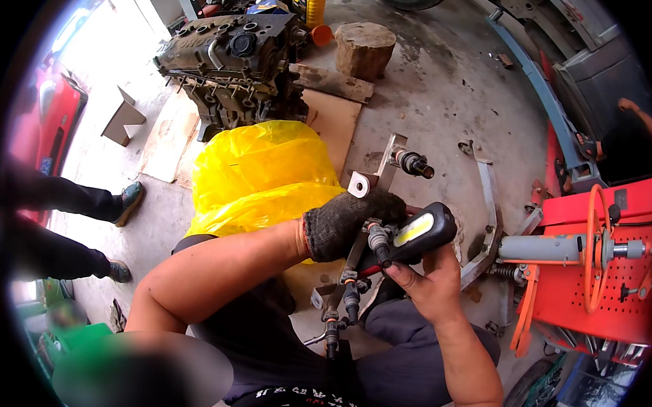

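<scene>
A dark grey knitted glove covers my left hand [352,220], closed around the middle of a metal fuel rail [387,171]. The rail runs slantwise above my lap, with several injectors along it. One injector [414,164] sticks out near the far end, and another [379,243] is just beside the gloved fingers. My bare right hand [433,279] grips a black work light [442,224] from below, its thumb near that second injector's tip. The light's strip glows yellow-white, close to the rail. Fingers behind the light are partly hidden.
An engine block [238,59] stands ahead on cardboard, behind a yellow plastic bag [264,166]. A wooden stump [364,50] is beyond. At right are a red tool cart [594,266] and a grey cylinder [543,248]. Another person's legs [67,198] are at left; a person's arm shows far right.
</scene>
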### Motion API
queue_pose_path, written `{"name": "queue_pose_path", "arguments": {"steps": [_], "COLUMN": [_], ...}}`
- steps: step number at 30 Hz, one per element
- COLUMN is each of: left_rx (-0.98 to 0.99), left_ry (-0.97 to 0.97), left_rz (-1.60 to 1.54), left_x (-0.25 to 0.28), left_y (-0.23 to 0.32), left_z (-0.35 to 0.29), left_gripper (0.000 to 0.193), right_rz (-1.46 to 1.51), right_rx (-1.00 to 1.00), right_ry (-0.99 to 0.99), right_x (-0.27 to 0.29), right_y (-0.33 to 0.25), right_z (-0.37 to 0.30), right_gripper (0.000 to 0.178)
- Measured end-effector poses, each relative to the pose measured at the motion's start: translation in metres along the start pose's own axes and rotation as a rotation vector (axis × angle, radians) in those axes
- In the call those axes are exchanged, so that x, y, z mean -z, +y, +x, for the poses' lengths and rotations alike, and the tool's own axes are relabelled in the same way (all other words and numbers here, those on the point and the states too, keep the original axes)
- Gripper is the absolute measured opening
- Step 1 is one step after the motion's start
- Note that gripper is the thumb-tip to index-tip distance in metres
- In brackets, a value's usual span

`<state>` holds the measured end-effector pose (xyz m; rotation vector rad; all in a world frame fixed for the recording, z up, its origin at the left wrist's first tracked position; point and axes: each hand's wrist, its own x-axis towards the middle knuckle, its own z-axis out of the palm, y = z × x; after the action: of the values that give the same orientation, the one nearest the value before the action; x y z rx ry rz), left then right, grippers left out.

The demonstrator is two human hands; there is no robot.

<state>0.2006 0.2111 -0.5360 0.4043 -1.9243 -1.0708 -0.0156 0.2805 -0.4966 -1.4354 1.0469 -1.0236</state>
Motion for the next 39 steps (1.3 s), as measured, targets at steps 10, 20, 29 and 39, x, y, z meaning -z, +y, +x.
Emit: {"name": "queue_pose_path", "arguments": {"steps": [10, 20, 29, 39], "left_rx": [0.059, 0.63, 0.625, 0.675], "left_ry": [-0.113, 0.282, 0.243, 0.221], "left_rz": [0.007, -1.063, -0.924, -0.927], "left_x": [0.005, -0.003, -0.018, -0.015], "left_y": [-0.011, -0.028, -0.022, -0.006], "left_z": [0.01, 0.024, 0.028, 0.036], "left_gripper": [0.039, 0.05, 0.042, 0.037], "right_rz": [-0.148, 0.483, -0.11, -0.298], "right_rx": [0.11, -0.045, 0.488, 0.452], "right_ry": [0.05, 0.4, 0.86, 1.159], "right_x": [0.003, 0.085, 0.219, 0.408], "right_y": [-0.003, -0.019, -0.036, -0.12], "right_z": [0.005, 0.026, -0.018, -0.109], "right_gripper": [0.067, 0.037, 0.026, 0.039]}}
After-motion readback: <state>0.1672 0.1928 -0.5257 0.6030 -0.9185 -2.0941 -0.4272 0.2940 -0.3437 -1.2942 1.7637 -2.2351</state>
